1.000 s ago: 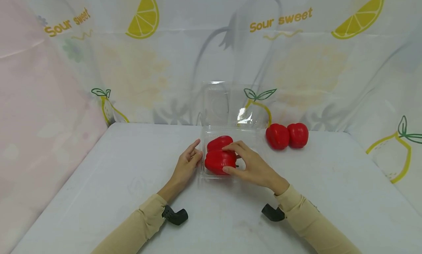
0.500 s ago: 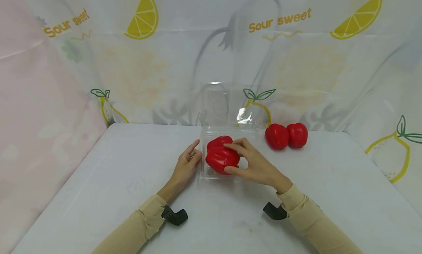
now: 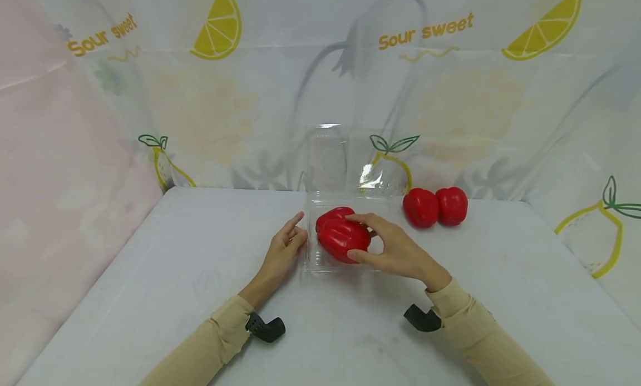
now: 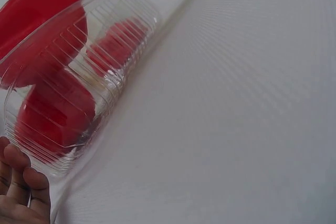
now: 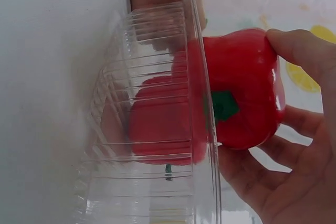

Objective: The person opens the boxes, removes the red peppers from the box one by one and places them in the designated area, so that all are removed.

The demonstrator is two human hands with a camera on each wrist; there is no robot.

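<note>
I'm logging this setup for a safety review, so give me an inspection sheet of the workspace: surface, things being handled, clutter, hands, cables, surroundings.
Surface: white table with a few faint marks.
Job's things: clear plastic container, its lid raised; first red pepper held partly above the rim; second pepper inside; third pepper and fourth pepper outside, to the right and farther back.
Clutter: nothing seen.
Left hand: at the container's left side; contact cannot be told.
Right hand: grips the first red pepper.
Cables: nothing seen.
Surroundings: pale cloth backdrop printed with lemon shapes and "Sour sweet".
</note>
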